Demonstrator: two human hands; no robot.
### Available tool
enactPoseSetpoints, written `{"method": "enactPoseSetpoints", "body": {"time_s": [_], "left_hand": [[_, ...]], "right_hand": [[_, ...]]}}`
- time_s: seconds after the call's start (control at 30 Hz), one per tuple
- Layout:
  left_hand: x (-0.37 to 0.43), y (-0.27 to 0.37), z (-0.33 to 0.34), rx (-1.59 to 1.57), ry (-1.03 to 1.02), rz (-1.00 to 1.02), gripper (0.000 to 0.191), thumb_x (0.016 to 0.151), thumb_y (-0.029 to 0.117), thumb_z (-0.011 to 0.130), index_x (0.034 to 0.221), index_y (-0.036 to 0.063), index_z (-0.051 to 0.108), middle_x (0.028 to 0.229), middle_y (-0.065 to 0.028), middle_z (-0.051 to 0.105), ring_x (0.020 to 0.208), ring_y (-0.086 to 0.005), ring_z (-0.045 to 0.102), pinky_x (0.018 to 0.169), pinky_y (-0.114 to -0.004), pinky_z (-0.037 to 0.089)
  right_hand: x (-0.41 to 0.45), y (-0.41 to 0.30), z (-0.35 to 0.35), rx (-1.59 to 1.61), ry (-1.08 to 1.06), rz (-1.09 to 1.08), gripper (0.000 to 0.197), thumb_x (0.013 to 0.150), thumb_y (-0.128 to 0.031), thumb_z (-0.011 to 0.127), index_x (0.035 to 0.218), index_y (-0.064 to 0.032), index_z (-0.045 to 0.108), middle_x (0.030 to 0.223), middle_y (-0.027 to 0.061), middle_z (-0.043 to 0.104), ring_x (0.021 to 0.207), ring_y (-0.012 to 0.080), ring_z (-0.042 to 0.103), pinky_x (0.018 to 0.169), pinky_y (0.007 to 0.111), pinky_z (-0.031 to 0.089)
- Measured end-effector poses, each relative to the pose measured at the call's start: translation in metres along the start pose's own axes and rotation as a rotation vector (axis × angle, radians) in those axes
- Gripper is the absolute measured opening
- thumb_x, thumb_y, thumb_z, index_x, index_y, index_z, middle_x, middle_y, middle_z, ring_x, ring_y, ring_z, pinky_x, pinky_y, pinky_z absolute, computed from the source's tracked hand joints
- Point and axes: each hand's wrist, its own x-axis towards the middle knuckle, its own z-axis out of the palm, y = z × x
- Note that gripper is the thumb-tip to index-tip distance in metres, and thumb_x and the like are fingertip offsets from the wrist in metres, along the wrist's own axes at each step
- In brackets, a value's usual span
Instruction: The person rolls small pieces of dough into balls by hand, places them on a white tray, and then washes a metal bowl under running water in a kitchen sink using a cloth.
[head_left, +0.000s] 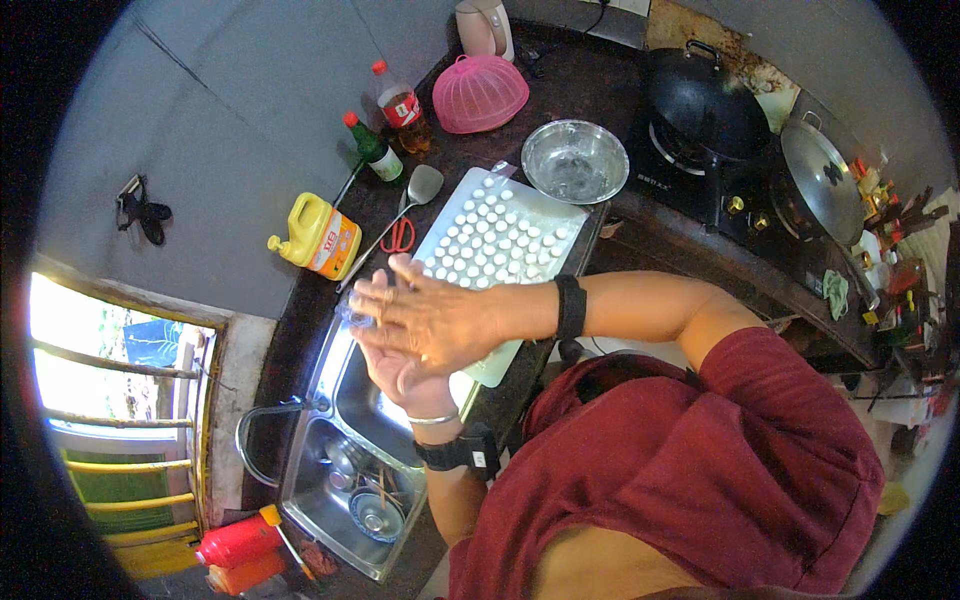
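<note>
My right hand (427, 319) lies across my left hand (401, 375), palm to palm, above the counter edge beside the sink. The left palm faces up, with a bracelet and a black strap on that wrist. The right wrist wears a black band. Whatever may be between the palms is hidden. Just beyond the hands, a pale cutting board (491, 373) carries many small white balls (489, 255), apparently of dough, set in loose rows. Past the board's far corner stands a steel bowl (576, 161) with white residue inside.
Left of the board lie a metal spatula (425, 185), red-handled scissors (399, 236) and a yellow jug (322, 236). Two bottles stand near a pink food cover (480, 96). The double sink (300, 487) holds dishes. A black wok (701, 105) sits on the stove at right.
</note>
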Motion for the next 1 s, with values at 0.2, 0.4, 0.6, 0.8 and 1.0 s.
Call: {"method": "enactPoseSetpoints", "body": {"time_s": [0.2,0.4,0.6,0.8,1.0], "left_hand": [[-0.01,-0.017,0.011,-0.184,-0.229,0.045,0.064,0.099,0.052,0.03,0.152,0.0177,0.018,0.158,-0.009,0.016,0.143,-0.0328,0.02,0.115,-0.054,0.018],[0.037,-0.065,0.063,-0.96,-0.127,1.007,0.067,0.097,0.05,0.04,0.152,0.0201,0.019,0.158,-0.0024,0.019,0.144,-0.0174,0.015,0.115,-0.057,0.012],[-0.01,-0.021,-0.006,-0.08,-0.164,-0.046,0.066,0.099,0.053,0.029,0.152,0.0159,0.018,0.157,-0.0155,0.017,0.144,-0.0383,0.016,0.117,-0.056,0.011],[-0.018,-0.011,-0.006,0.008,-0.163,0.053,0.07,0.099,0.054,0.03,0.151,0.0087,0.018,0.156,-0.0207,0.018,0.143,-0.0401,0.018,0.117,-0.053,0.013],[-0.021,-0.017,0.015,-0.266,0.019,-0.226,0.079,0.095,0.061,0.033,0.153,0.0116,0.013,0.157,-0.0193,0.015,0.144,-0.0399,0.015,0.117,-0.054,0.014]], "right_hand": [[0.031,-0.031,0.003,0.089,0.027,-0.034,0.083,0.081,-0.069,0.05,0.145,-0.017,0.039,0.153,0.0189,0.029,0.145,0.0333,0.019,0.114,0.062,0.005],[0.007,-0.018,0.003,0.04,-0.092,-0.057,0.094,0.08,-0.077,0.041,0.147,-0.0116,0.033,0.152,0.0212,0.029,0.145,0.0393,0.015,0.112,0.065,0.004],[0.023,-0.012,-0.001,0.056,-0.021,-0.025,0.087,0.079,-0.065,0.057,0.147,-0.0154,0.034,0.152,0.0187,0.029,0.145,0.035,0.018,0.115,0.06,0.007],[0.007,-0.038,0.008,-0.113,0.168,-0.087,0.09,0.084,-0.069,0.047,0.148,-0.0096,0.029,0.153,0.0232,0.025,0.145,0.0369,0.015,0.112,0.065,0.006],[0.011,0.0,-0.003,0.049,-0.119,0.008,0.088,0.085,-0.067,0.047,0.149,-0.011,0.028,0.153,0.0228,0.024,0.145,0.0374,0.014,0.112,0.065,0.005]]}}
